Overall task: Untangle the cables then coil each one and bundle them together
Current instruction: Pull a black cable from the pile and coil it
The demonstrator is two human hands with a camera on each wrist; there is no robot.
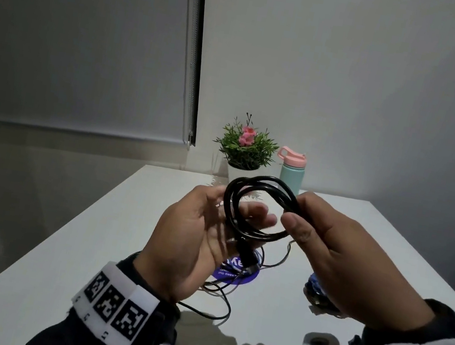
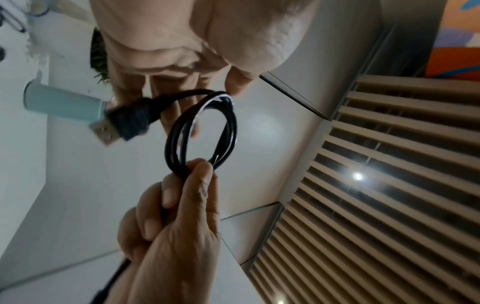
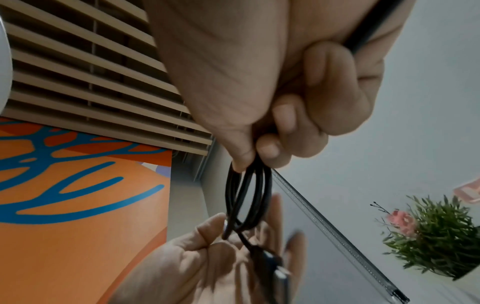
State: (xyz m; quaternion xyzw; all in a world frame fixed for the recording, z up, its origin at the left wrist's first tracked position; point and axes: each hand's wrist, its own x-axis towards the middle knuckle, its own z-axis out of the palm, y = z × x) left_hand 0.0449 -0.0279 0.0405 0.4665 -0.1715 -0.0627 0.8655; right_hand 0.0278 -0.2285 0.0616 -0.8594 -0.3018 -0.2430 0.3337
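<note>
A black cable (image 1: pixel 256 208) is held above the worktop (image 1: pixel 84 253) already wound into a small coil, its USB plug (image 2: pixel 111 125) hanging loose at the left palm. The coil is pinched by thumb and curled fingers of the right hand (image 1: pixel 335 261), while the left hand (image 1: pixel 194 233) lies open-fingered against its other side (no clear grip is seen). A thinner cable (image 1: pixel 214 310) is left uncoiled on the worktop, so further coiling and the bundling appear still to be done.
</note>
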